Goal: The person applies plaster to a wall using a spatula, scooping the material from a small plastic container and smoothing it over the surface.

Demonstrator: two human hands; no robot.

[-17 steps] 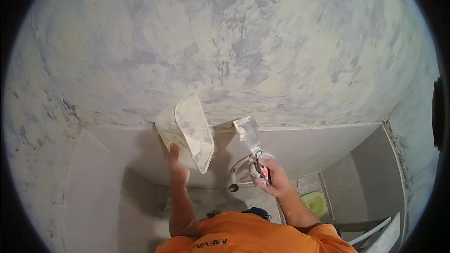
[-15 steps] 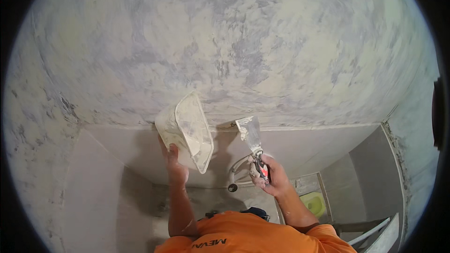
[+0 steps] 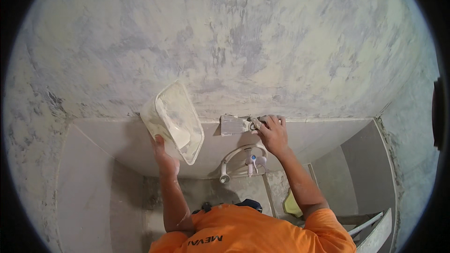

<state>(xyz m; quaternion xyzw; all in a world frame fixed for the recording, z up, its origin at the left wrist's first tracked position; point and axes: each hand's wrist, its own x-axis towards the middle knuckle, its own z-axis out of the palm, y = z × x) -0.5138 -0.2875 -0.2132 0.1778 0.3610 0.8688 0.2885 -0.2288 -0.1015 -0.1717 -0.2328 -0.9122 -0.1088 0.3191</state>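
My left hand (image 3: 166, 158) grips a white plastic tub (image 3: 149, 117) from below, tilted so its mouth faces right. White putty (image 3: 180, 136) coats the inside of the tub. In my right hand (image 3: 273, 135) is a putty knife, its wide metal blade (image 3: 232, 125) turned to the left and lying near the ledge where the plastered wall (image 3: 234, 51) meets the smooth lower panel. My right fingers wrap round its handle, which they mostly hide. Putty smears show on the blade and fingers.
Below my right hand, a tap with a curved pipe (image 3: 229, 156) sticks out from the lower wall. A yellow-green basin-like thing (image 3: 292, 204) lies low behind my right forearm. Pale boards (image 3: 376, 234) lean at the lower right.
The putty knife has swung from pointing up to pointing left, and my right hand has risen to the ledge. My left hand and the tub have shifted slightly left and up.
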